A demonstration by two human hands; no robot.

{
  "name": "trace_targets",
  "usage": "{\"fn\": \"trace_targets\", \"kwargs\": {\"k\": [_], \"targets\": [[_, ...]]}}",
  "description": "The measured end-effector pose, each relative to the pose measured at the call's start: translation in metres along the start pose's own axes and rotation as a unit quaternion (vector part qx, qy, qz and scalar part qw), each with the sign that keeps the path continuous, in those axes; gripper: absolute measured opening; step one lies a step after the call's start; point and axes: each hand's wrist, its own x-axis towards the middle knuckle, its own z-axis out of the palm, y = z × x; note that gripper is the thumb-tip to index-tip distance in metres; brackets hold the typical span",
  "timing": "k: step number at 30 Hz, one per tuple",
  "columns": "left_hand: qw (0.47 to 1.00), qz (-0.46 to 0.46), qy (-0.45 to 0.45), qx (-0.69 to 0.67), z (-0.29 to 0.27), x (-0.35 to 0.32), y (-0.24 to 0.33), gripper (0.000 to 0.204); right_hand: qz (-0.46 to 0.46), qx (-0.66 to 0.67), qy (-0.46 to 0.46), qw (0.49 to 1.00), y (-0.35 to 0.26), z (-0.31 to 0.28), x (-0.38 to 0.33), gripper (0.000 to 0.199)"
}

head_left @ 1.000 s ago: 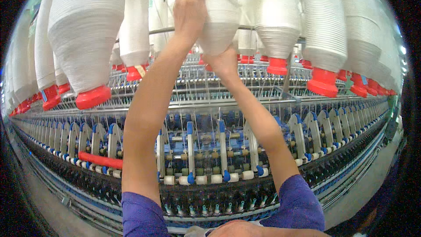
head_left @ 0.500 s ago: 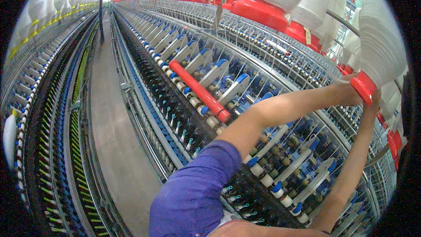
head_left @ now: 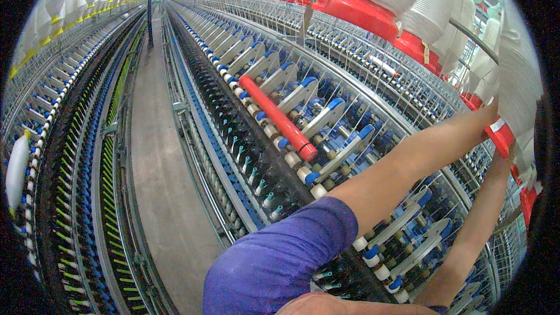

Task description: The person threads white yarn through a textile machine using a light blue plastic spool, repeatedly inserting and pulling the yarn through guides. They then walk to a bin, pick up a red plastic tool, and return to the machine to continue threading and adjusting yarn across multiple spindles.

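Gotta look way over at the right edge of the frame for this one: fat white yarn bobbin (head_left: 521, 64) with a red base (head_left: 500, 137), partly lost in the dark rim of the fisheye. Runs steep, close to straight up and down, red base at the bottom, body rising from there toward the upper right. So from the hands, mostly upward. Left hand (head_left: 492, 112) just left of the bobbin's low end, past a left forearm (head_left: 431, 151) slanting up from lower middle. Right hand (head_left: 507, 154) down by the underside of the base, with a much steeper right forearm (head_left: 466, 239) coming up from lower right. Pretty much equally near, honestly, with the left a touch higher along the long axis. Hands close together there but mostly hidden, so can't tell whether clamped on the bobbin or only resting against it. Would bet on that line-up mattering most for any coming move: bulk above, hands low, long axis near upright. Can't rule out more lean, given the lens bend. Not to be mixed up with the red tube (head_left: 277, 118) lying slantwise by the rollers (head_left: 304, 174) mid-frame, well apart from both hands.
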Motion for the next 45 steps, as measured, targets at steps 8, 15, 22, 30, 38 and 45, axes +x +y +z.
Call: {"fn": "trace_targets", "kwargs": {"k": [8,15,22,30,38,45], "targets": [[0.779,-0.591,0.189,-0.087,0.083,-0.163,0.034,0.023,-0.048,-0.212,-0.272,0.937,0.108,0.083,-0.067,0.039],[0.609,-0.576,-0.071,-0.54,0.047,-0.167,0.026,0.012,-0.077,-0.167,-0.128,0.975,0.105,0.056,-0.14,0.03],[0.969,-0.101,-0.069,-0.217,-0.095,-0.159,0.136,0.029,0.089,0.776,-0.106,0.616,-0.137,-0.097,-0.108,0.036],[0.787,-0.522,-0.01,-0.328,-0.155,-0.149,0.152,0.016,0.121,0.671,-0.183,0.708,-0.183,-0.1,-0.124,0.046],[0.421,-0.702,-0.296,-0.493,-0.126,-0.186,0.086,0.023,0.354,0.447,-0.394,0.721,-0.093,-0.065,-0.288,0.03],[0.506,-0.6,-0.474,-0.399,-0.123,-0.161,0.075,0.018,0.352,0.404,-0.336,0.775,-0.081,-0.053,-0.308,0.019]]}}
